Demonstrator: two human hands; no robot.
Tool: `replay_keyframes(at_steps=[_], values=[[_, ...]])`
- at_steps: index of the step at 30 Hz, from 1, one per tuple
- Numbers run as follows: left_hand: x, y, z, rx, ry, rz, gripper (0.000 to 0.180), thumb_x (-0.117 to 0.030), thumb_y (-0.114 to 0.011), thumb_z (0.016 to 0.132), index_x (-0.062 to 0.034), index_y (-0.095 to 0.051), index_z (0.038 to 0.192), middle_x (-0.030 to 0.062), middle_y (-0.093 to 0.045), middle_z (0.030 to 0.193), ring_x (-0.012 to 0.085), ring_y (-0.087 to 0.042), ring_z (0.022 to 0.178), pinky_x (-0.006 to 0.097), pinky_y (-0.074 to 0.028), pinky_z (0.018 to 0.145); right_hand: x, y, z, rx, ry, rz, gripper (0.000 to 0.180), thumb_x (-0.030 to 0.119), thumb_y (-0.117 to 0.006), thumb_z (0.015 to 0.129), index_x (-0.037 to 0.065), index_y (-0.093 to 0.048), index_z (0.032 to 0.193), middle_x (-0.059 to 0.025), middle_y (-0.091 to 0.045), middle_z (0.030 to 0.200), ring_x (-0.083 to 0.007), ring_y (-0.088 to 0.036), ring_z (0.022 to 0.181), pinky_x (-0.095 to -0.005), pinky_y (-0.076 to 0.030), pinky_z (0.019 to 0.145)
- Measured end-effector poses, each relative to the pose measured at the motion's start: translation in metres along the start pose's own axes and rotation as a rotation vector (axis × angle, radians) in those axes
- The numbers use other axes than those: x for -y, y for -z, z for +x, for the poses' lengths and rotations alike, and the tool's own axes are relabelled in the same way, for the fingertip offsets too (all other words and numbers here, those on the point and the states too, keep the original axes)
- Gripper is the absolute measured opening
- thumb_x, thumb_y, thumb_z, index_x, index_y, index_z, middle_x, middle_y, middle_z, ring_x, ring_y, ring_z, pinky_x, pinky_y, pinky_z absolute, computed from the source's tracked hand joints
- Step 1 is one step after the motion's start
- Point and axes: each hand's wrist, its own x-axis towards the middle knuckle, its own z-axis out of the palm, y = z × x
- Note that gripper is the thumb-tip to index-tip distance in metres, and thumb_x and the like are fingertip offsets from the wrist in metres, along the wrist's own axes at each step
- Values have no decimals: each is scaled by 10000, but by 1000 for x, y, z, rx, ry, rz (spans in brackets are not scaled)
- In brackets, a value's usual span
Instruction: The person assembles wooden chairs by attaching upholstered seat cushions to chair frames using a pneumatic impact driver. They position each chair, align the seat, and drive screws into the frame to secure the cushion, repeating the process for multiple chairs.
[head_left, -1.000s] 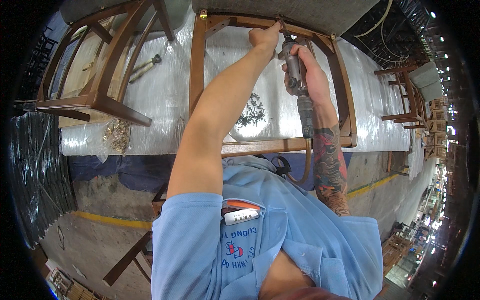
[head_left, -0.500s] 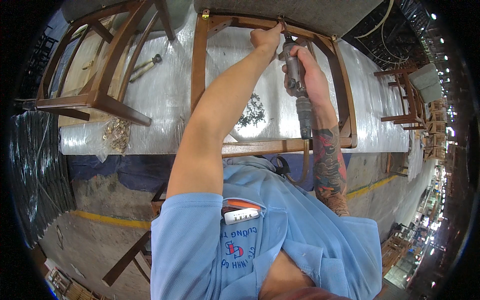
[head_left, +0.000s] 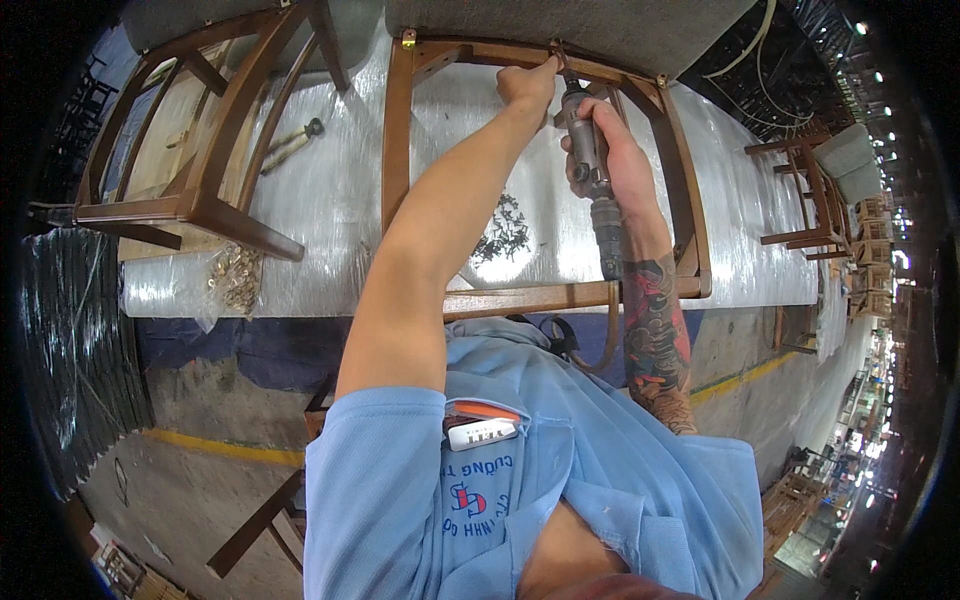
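My right hand (head_left: 612,150) wraps round the body of a grey air screwdriver (head_left: 588,140), with a hose (head_left: 608,335) running from its rear end toward me. The tool's tip points away from me, at the far rail of a brown wooden chair frame (head_left: 397,140) that lies on the table. Beside the tip, my left hand (head_left: 527,88) is closed with its fingertips together at a small metal bracket (head_left: 557,47) on that rail. Whether a screw sits between those fingers is too small to tell. A grey padded panel (head_left: 580,18) adjoins the rail.
Dark screws (head_left: 505,230) lie in a pile inside the frame. Left of it are another wooden chair frame (head_left: 200,200), a hammer-like tool (head_left: 290,145) and a plastic bag of brass-coloured fittings (head_left: 235,280). Clear plastic film (head_left: 330,200) covers the table. More chairs (head_left: 815,190) stand at right.
Both hands and the screwdriver have shifted very slightly left and stay at the same bracket. The grip of each hand looks the same.
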Motion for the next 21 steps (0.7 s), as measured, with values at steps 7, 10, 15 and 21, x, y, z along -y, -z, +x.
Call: replay_keyframes(at_steps=[7,10,15,21], values=[[7,-1,-5,-49,-60,97,500,-383,-880,698,61,-718,863,179,-716,909,255,-663,798,390,-523,749,-4,1,-5,2,-1,31,248,416,-466,1016,190,-565,1042,-48,-626,800,-132,-593,542,-270,-448,438],[11,-4,0,216,6,-19,595,-400,-832,768,63,-678,1107,162,-708,1053,252,-655,906,389,-525,819,0,10,-10,-11,-14,-11,275,378,-430,1034,159,-591,1078,-59,-638,887,-140,-629,666,-289,-527,597],[-12,63,28,794,-755,699,525,-316,-810,772,82,-632,1066,120,-679,995,181,-629,864,346,-514,718,-63,-1,55,50,691,-399,324,250,-372,1039,12,-589,1071,-109,-606,1088,-239,-547,1031,-402,-460,918],[-28,101,11,873,-748,885,214,-75,-667,894,64,-600,1043,69,-630,957,132,-579,881,276,-500,748,-70,0,-10,-7,613,-62,367,315,-443,1016,12,-633,1093,-113,-658,1064,-222,-585,993,-371,-460,916]])
